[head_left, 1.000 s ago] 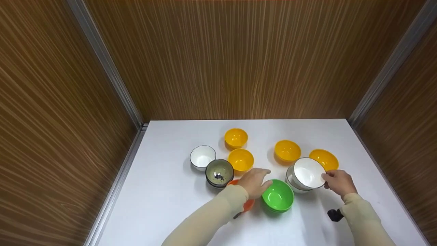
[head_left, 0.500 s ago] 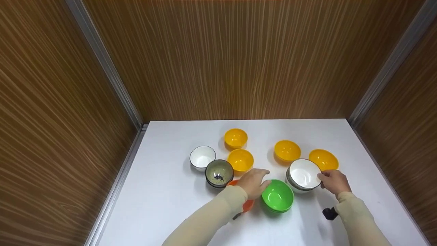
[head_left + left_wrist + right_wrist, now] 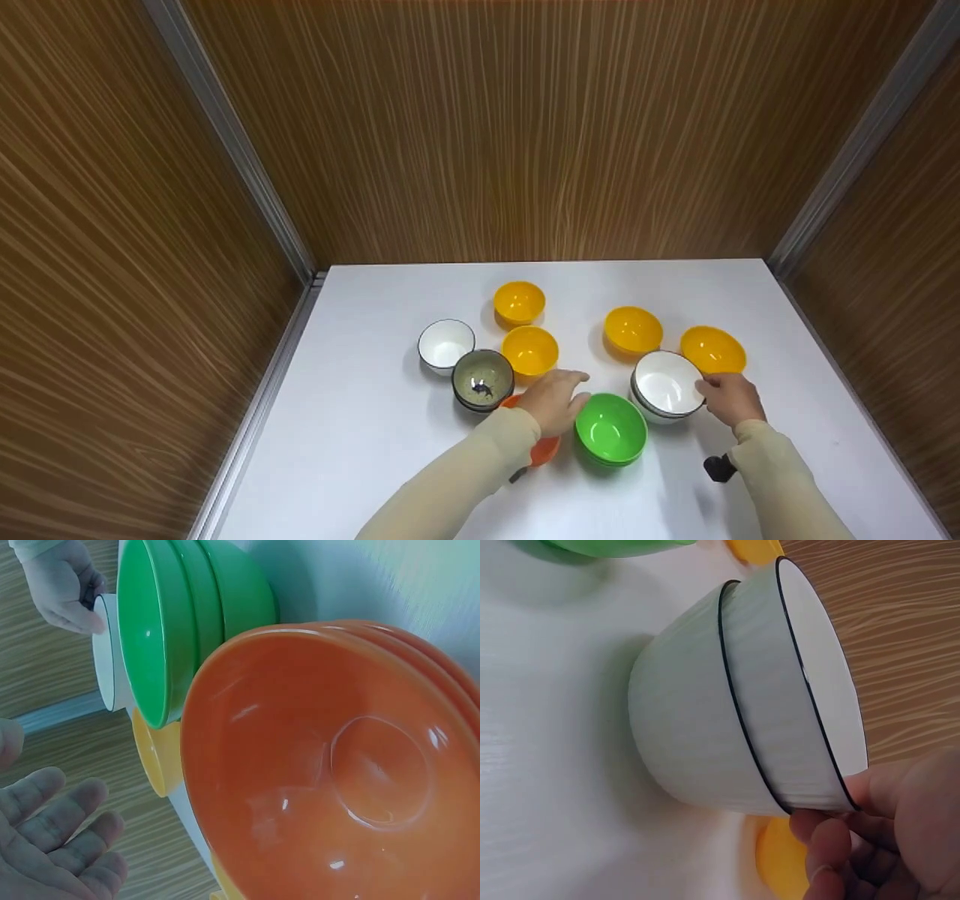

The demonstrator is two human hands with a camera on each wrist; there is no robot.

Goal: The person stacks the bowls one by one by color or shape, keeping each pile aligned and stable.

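Note:
In the right wrist view my right hand [image 3: 885, 840] pinches the rim of the upper white bowl [image 3: 780, 682], thumb inside and fingers below. This black-rimmed bowl sits nested in a lower white bowl [image 3: 682, 697]. My left hand [image 3: 553, 403] hovers over a stack of orange bowls [image 3: 300, 750], its fingers extended and nothing held. To the right of that hand stands a stack of green bowls [image 3: 611, 429], with several rims showing in the left wrist view.
Yellow bowls stand singly behind the stacks, one [image 3: 712, 349] close beyond my right hand. At left, a white bowl [image 3: 445, 345] stands beside stacked grey-green bowls [image 3: 482, 380]. Wood-grain panels [image 3: 540, 135] enclose the white table [image 3: 337, 465] at back and sides.
My right hand has moved left and slightly down with the white bowl, which has settled into the bowl beneath it. The left hand has barely shifted.

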